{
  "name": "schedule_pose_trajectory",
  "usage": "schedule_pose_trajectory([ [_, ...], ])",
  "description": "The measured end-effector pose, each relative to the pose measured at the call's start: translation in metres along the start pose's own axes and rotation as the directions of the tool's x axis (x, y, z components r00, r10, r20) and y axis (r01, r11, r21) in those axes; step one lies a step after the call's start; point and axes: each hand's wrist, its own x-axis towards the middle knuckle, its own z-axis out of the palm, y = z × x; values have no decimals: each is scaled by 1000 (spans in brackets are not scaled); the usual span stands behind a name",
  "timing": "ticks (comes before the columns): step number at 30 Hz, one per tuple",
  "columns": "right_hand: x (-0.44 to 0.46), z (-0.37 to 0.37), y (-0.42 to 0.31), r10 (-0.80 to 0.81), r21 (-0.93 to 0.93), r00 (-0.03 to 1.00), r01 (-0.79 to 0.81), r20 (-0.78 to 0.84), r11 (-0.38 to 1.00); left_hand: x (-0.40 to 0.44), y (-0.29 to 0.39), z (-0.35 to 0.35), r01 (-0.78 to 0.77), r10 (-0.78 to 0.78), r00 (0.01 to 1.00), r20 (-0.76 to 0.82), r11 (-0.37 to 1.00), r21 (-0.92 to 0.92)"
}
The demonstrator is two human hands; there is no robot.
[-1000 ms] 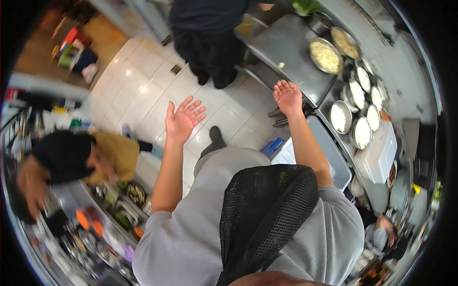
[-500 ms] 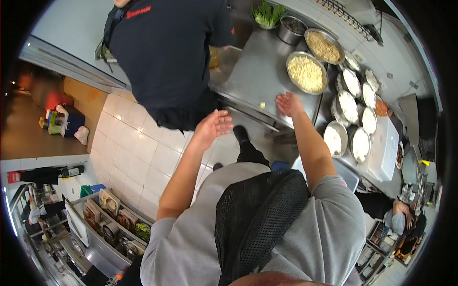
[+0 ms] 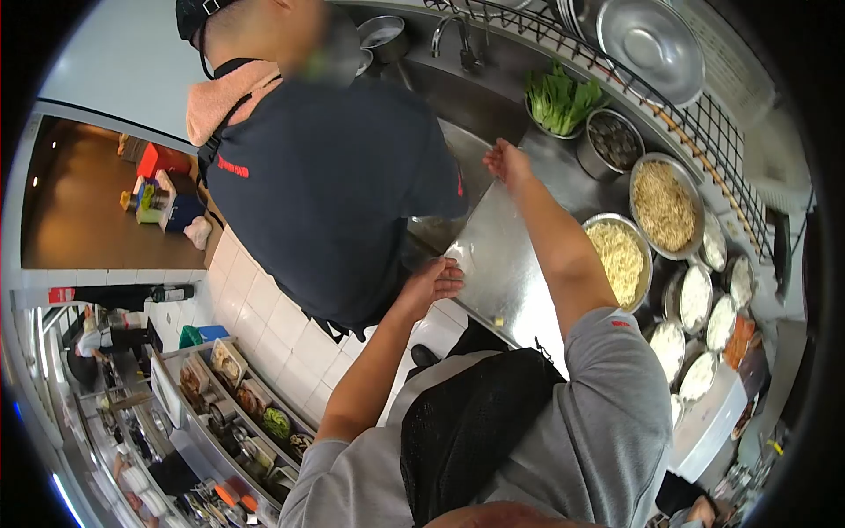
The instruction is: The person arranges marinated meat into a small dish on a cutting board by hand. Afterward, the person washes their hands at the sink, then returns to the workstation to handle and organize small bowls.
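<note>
My left hand (image 3: 433,283) is open, its fingers stretched toward the near left edge of the steel counter (image 3: 502,255), close beside the back of a co-worker in a dark shirt (image 3: 334,185). My right hand (image 3: 508,165) reaches over the counter's far left side by the sink (image 3: 466,141). Its fingers are loosely bent and apart, with nothing visible in them. A small pale yellow piece (image 3: 499,322) lies near the counter's front edge. Right of my right forearm stands a metal bowl of pale yellow strips (image 3: 618,255).
Along the back are leafy greens (image 3: 560,99), a pot of dark pieces (image 3: 616,141) and a bowl of brownish shreds (image 3: 662,204). Several bowls of white food (image 3: 695,299) crowd the right. A wire rack (image 3: 704,132) hangs above. Food containers (image 3: 231,361) sit behind on the left.
I have moved forward toward the sink, and the view has shifted. My right hand has gone from beside the yellow bowl to the sink side. My left hand is now nearer the co-worker and counter edge.
</note>
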Motion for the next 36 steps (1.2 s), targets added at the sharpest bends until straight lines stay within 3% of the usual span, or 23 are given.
schedule_pose_trajectory([
  [1, 2, 12, -14, 3, -7, 1000, -3, 11, 1000, 5, 0, -2, -8, 8, 1000, -5, 1000, -6],
  [3, 21, 30, -41, -192, -93, 981, 190, -17, 977, 17, 3, -3, -9, 9, 1000, -24, 999, -31],
  [4, 29, 40, -55, -197, -92, 980, 196, -5, 976, 22, 5, -4, -5, 4, 999, -34, 999, -51],
  [6, 67, 52, -79, -371, -15, 928, 371, -29, 929, 34, 12, 0, -21, 19, 999, -38, 998, -66],
  [8, 101, 62, -101, -420, 52, 907, 420, -25, 906, 44, 18, 9, -36, 34, 998, -61, 999, -19],
  [10, 117, 74, -130, -496, -226, 867, 473, -53, 851, 60, 19, 13, -59, 57, 996, -67, 998, -26],
  [11, 126, 85, -137, -512, -125, 849, 498, -127, 858, 65, 22, 17, -80, 79, 995, -67, 997, -9],
  [15, 230, 81, -142, -638, -74, 761, 634, -119, 770, 78, 51, 36, -176, 181, 979, -88, 982, 63],
  [16, 258, 77, -139, -774, -305, 630, 727, -60, 615, 83, 59, 39, -184, 189, 977, -95, 981, 57],
  [18, 290, 71, -143, -869, -503, 492, 764, 50, 404, 92, 73, 45, -232, 239, 967, -87, 969, 86],
  [20, 254, 81, -153, -660, -359, 751, 616, -2, 702, 102, 89, 53, -259, 263, 961, -88, 964, 57],
  [21, 228, 88, -158, -571, -325, 821, 539, -4, 777, 108, 96, 56, -281, 283, 956, -79, 959, 33],
  [23, 196, 98, -158, -538, -328, 842, 519, 37, 789, 124, 113, 60, -305, 303, 948, -96, 952, -10],
  [26, 166, 106, -138, -588, -356, 785, 616, 196, 703, 155, 151, 60, -391, 374, 905, -203, 919, -46],
  [28, 163, 126, -110, -443, -409, 845, 534, 300, 741, 191, 180, 48, -467, 458, 857, -234, 884, 20],
  [30, 111, 148, -111, -125, -211, 886, 241, 447, 947, 222, 216, 41, -531, 493, 795, -353, 847, -14],
  [31, 112, 157, -108, -126, -212, 888, 240, 443, 947, 227, 237, 46, -528, 479, 770, -422, 849, 0],
  [33, 123, 167, -102, -196, -21, 842, 239, 502, 971, 244, 271, 48, -537, 454, 731, -509, 843, -18],
  [35, 96, 173, -120, -133, -107, 888, 198, 440, 974, 274, 298, 32, -545, 443, 727, -524, 837, -48],
  [36, 85, 174, -126, -68, -194, 925, 150, 374, 969, 293, 306, 20, -513, 407, 800, -441, 845, -150],
])
